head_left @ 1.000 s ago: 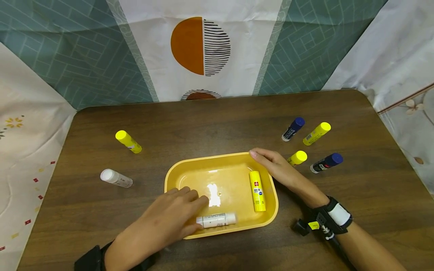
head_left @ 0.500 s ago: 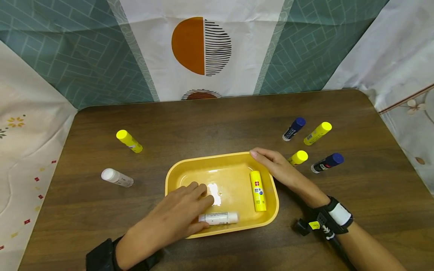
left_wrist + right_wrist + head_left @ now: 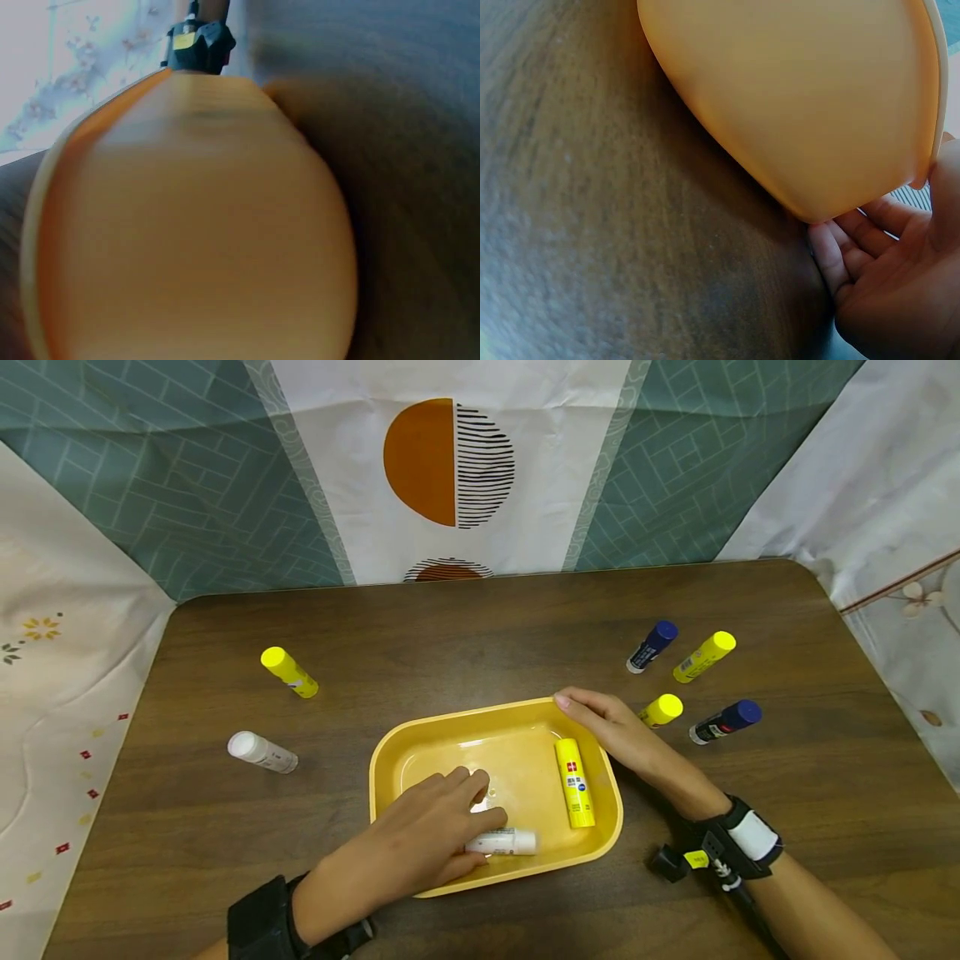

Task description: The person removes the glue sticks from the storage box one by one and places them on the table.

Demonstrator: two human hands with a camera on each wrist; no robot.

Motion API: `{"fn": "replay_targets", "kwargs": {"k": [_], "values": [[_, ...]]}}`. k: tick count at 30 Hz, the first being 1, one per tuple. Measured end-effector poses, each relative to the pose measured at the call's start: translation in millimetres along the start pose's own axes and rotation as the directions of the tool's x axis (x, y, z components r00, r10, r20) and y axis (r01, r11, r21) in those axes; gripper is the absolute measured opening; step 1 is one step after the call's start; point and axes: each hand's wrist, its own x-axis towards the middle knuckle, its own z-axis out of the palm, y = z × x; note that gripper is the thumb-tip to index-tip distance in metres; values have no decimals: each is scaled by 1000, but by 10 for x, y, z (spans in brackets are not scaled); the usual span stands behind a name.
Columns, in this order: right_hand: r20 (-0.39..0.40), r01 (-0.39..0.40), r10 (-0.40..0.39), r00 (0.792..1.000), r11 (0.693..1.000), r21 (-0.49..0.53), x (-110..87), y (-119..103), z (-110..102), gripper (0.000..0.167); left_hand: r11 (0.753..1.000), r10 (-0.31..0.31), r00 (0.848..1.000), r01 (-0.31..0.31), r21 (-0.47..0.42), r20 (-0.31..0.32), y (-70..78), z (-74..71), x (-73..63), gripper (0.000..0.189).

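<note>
In the head view, a shallow yellow tray (image 3: pixel 450 743) holds a white glue stick (image 3: pixel 513 842) and a yellow glue stick (image 3: pixel 575 785). My left hand (image 3: pixel 423 831) reaches over the tray's near-left side. Its thumb and index finger lie on either side of the white stick, the other fingers bent. Whether they pinch it cannot be seen. My right hand (image 3: pixel 611 731) grips the tray's far-right corner. In the right wrist view, fingers (image 3: pixel 862 232) touch the tray's underside while the thumb side is at the rim. The left wrist view shows the tray wall (image 3: pixel 202 240), not the left hand.
A second yellow glue stick (image 3: pixel 290 672) and another white glue stick (image 3: pixel 262 752) stand left of the tray. To its right are two blue-capped glue sticks (image 3: pixel 652 646) and two yellow ones (image 3: pixel 703 657). Fabric hangs behind the wooden table (image 3: pixel 480 635).
My left hand has moved right along the white glue stick, which has shifted slightly right. The tray has moved a little right too. My right hand has kept its place on the tray.
</note>
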Motion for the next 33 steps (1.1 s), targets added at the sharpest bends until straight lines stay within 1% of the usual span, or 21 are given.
{"fn": "replay_targets", "kwargs": {"k": [3,7,12,16,20,24,27,33], "values": [[5,9,-9,1000,1000,8,-2,3,-2,42,1000,10,1000,-11,-8,-15,18,41,24,36],[-6,26,-26,1000,999,19,-28,-4,-32,41,999,43,998,-43,-9,-39,14,32,79,35],[-24,26,-25,999,999,36,-54,-9,-62,41,997,72,995,-74,-24,-75,4,40,143,34],[2,25,-26,1000,998,55,-44,8,-47,41,996,75,991,-81,-45,-108,47,100,182,31],[26,16,-17,1000,998,57,-51,38,-17,41,995,67,993,-75,-71,-101,101,162,224,28],[15,4,-5,1000,999,50,-84,54,-4,41,993,80,994,-87,-82,-80,139,192,270,25],[17,15,-16,1000,999,41,-81,57,3,40,990,87,993,-96,-106,-83,151,190,273,23],[35,40,-41,999,998,42,-55,12,2,38,982,88,989,-106,-154,-115,134,132,248,19]]}}
